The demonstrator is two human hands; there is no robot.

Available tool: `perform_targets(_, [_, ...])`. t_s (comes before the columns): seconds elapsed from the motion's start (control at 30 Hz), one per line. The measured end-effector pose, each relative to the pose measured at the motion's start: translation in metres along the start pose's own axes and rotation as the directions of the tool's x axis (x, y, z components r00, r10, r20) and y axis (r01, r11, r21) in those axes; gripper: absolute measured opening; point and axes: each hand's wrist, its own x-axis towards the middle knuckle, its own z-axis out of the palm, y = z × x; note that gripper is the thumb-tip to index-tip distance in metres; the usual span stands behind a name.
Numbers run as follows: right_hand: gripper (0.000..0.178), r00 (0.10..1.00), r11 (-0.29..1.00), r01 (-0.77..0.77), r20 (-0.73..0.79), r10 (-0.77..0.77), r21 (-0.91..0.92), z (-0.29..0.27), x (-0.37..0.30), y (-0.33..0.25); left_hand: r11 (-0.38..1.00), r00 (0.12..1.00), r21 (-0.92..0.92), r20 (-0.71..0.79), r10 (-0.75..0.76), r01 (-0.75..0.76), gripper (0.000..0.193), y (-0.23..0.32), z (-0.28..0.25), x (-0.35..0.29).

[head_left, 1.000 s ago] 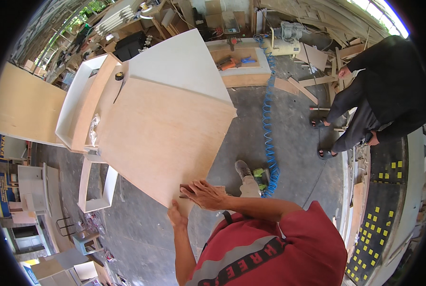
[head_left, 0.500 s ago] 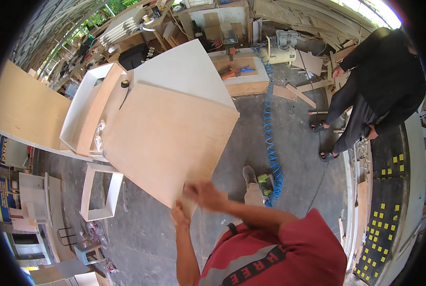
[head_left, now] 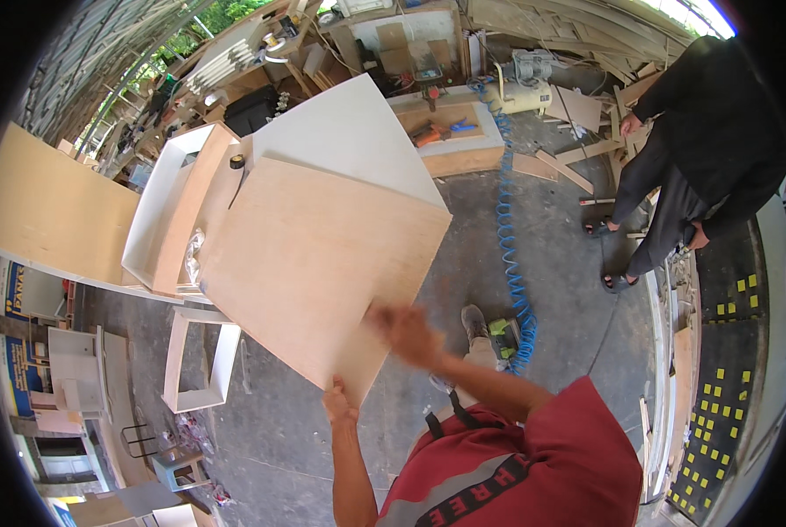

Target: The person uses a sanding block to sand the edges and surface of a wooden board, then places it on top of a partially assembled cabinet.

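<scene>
A pale plywood panel [head_left: 322, 255] lies tilted across the middle, partly over a white-faced board [head_left: 344, 132]. At the panel's near corner my left hand [head_left: 340, 402] grips the edge, thumb on top and the other fingers hidden underneath. My right hand [head_left: 413, 338] is over the panel near its right edge, blurred by motion. Whether something lies under its fingers cannot be made out.
Left of the panel stand a white box frame [head_left: 177, 211] and, on the floor, a smaller frame [head_left: 175, 364]. A coiled blue hose [head_left: 509, 237] runs from a cream compressor [head_left: 520, 95]. At right a person in black [head_left: 705, 132] stands near scrap wood.
My right hand has moved from the near corner a little farther up the panel. My left hand keeps its hold on the corner. The whole view has shifted slightly.
</scene>
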Motion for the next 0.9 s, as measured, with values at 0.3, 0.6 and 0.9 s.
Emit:
perform_targets(0.3, [0.039,0.959,0.894,-0.278,-0.160,0.236,-0.352,-0.072,0.113,0.169,0.999,1.000,0.031,0.029,-0.009,0.008,0.042,0.011,-0.012,-0.005])
perform_targets(0.6, [0.033,0.985,0.982,-0.158,-0.090,0.149,-0.100,-0.026,0.048,0.080,0.990,1.000,0.141,0.014,0.005,-0.007,0.043,0.028,-0.031,0.007])
perform_targets(0.9, [0.047,0.990,0.974,-0.126,0.040,0.135,-0.186,-0.035,0.041,0.063,0.985,1.000,0.170,0.006,0.001,-0.002,0.044,0.041,-0.039,0.014])
